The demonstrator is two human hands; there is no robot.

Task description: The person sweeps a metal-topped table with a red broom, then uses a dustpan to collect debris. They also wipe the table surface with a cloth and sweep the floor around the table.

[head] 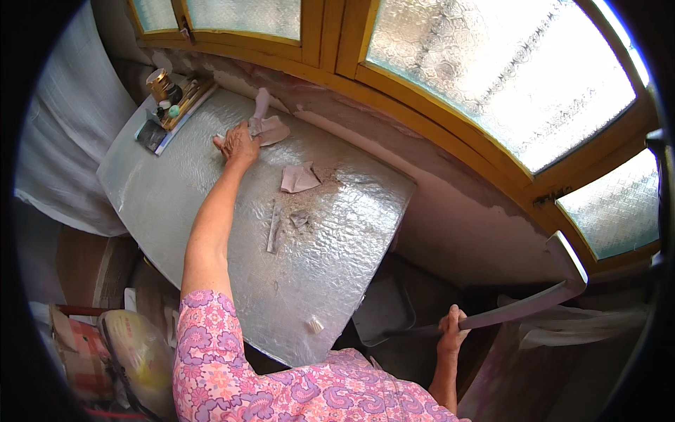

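Note:
My left hand reaches over the far left part of a table with a silvery foil cover. Its fingers are at crumpled pinkish paper scraps, and a small white thing shows by the thumb side; whether they grip either is unclear. To the right lie another pinkish paper piece, scattered brown crumbs, a small grey scrap and a narrow grey strip. A small white ribbed object rests near the close edge. My right hand is closed around a long, bent grey bar beside the table.
At the far left table corner stand a gold-lidded jar, small containers and a wooden tray. A pale curtain hangs left. Yellow-framed windows line the wall. A filled plastic bag and boxes sit lower left.

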